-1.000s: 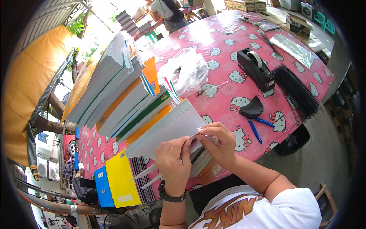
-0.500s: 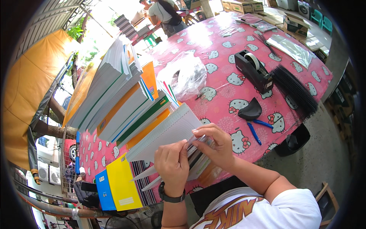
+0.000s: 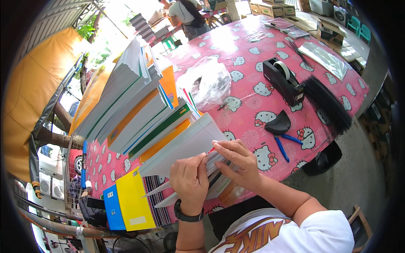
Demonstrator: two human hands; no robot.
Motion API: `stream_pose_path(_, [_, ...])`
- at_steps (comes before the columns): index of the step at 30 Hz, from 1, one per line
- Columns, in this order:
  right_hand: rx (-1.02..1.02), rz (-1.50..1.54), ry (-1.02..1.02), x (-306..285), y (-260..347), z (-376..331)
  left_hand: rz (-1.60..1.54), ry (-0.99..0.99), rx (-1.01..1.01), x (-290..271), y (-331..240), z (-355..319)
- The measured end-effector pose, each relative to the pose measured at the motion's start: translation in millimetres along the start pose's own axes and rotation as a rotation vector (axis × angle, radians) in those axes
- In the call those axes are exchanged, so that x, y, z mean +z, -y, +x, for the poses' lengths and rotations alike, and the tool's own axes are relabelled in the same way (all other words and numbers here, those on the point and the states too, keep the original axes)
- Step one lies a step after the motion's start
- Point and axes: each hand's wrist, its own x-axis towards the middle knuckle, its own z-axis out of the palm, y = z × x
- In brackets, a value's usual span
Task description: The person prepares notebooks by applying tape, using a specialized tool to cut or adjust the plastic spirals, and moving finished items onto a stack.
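My left hand (image 3: 189, 179), with a dark watch on its wrist, is closed with thumb and fingers pinching the edge of an unbound notebook (image 3: 168, 189), whose white sheets fan out to its left. My right hand (image 3: 238, 164) grips the same notebook from the other side, index finger over its edge and thumb lower down; the covers beneath are partly hidden. Just beyond my hands leans a stack of ruled, hole-punched sheets (image 3: 185, 145). Spiral notebooks with yellow (image 3: 133, 202) and blue (image 3: 114, 208) covers lie at the left.
Tall piles of unbound notebooks (image 3: 122, 92) stand at the left on the pink patterned table (image 3: 249, 114). Farther right are a clear plastic bag (image 3: 206, 82), a tape dispenser (image 3: 282, 82), blue-handled pliers (image 3: 282, 147), a black half-round piece (image 3: 278, 123) and black spiral coils (image 3: 329, 103). Another person (image 3: 187, 19) stands far off.
My right thumb has slid down, farther from the index finger, along the notebook's edge. My left hand keeps its pinch. The whole view has shifted slightly.
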Motion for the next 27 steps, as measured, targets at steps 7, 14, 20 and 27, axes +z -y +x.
stream_pose_path(7, [-0.060, -0.054, 0.032, -3, 4, 7, -0.053, 0.010, -0.108, 1, 4, 0])
stream_pose_path(14, [0.088, -0.019, 0.235, -15, -10, 24, -0.032, 0.298, 0.066, -4, 8, 15])
stream_pose_path(20, [0.253, 0.016, 0.271, -18, -10, 30, 0.189, 0.396, -0.053, -20, 19, 16])
stream_pose_path(27, [0.467, 0.112, 0.201, -13, -28, 21, 0.532, 0.282, -0.254, -117, 92, -57])
